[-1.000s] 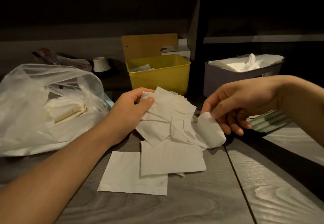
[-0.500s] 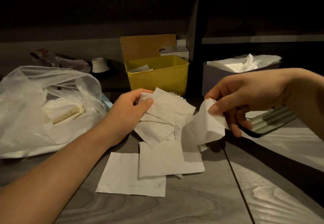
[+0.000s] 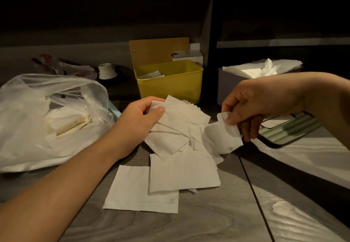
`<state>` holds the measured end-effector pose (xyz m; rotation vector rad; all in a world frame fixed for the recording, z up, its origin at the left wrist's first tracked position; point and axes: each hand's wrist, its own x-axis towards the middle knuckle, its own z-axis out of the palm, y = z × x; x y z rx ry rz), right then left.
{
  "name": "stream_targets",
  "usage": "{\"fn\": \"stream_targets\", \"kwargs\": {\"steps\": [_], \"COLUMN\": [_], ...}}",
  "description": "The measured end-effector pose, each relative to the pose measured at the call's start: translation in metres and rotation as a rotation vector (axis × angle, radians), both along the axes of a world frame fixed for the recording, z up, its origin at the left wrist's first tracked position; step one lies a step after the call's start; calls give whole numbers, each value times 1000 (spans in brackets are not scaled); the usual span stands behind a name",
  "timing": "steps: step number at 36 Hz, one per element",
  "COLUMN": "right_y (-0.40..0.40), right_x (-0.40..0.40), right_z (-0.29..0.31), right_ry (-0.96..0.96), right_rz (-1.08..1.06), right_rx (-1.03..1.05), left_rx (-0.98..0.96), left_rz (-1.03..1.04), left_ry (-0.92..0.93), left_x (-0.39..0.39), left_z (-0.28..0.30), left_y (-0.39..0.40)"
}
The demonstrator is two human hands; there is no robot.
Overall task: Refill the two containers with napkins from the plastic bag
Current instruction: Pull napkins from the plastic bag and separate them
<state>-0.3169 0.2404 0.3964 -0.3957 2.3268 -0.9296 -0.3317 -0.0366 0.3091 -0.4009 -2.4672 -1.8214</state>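
Note:
My left hand (image 3: 139,120) grips a fanned stack of white napkins (image 3: 180,120) just above the table. My right hand (image 3: 248,109) pinches one napkin (image 3: 221,139) at its top edge, pulled a little to the right of the stack. Two flat napkins (image 3: 151,188) lie on the table below the stack. The clear plastic bag (image 3: 37,128) with more napkins lies at the left. Behind the stack stands the yellow container (image 3: 170,84), holding a few napkins. The grey container (image 3: 233,88) at the back right is piled with napkins.
A phone in a green ribbed case (image 3: 287,130) lies under my right hand. A small white cup (image 3: 107,71) and a crumpled wrapper (image 3: 56,65) sit at the back left. A brown board (image 3: 159,50) and a white box (image 3: 187,56) stand behind the yellow container.
My right hand lifted a napkin's edge off the stack and drew it up and to the right. The left hand kept its grip on the stack.

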Motion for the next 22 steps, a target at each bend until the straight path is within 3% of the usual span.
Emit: {"fn": "stream_targets", "kwargs": {"steps": [5,8,10,13,16,18,22], "right_y": [-15,-31,-40,-47,-50,-53,-57], "right_x": [11,21,31,41,36,28,12], "right_z": [12,16,21,29,23,10,-31], "right_ry": [498,812,901,833,736,636,432], "right_rz": [63,115,216,319,181,-8,-313], "right_rx": [204,201,121,-282,-613,-629,-437], "left_rx": [20,28,6,22,88,36,10], "left_rz": [9,-1,1,-16,57,46,32], "left_ry": [-10,-14,-6,-12,-26,-8,-7], "left_x": [1,2,0,-1,0,1,2], "left_z": [1,2,3,2,0,1,5], "left_y": [1,1,-1,1,3,2,2]}}
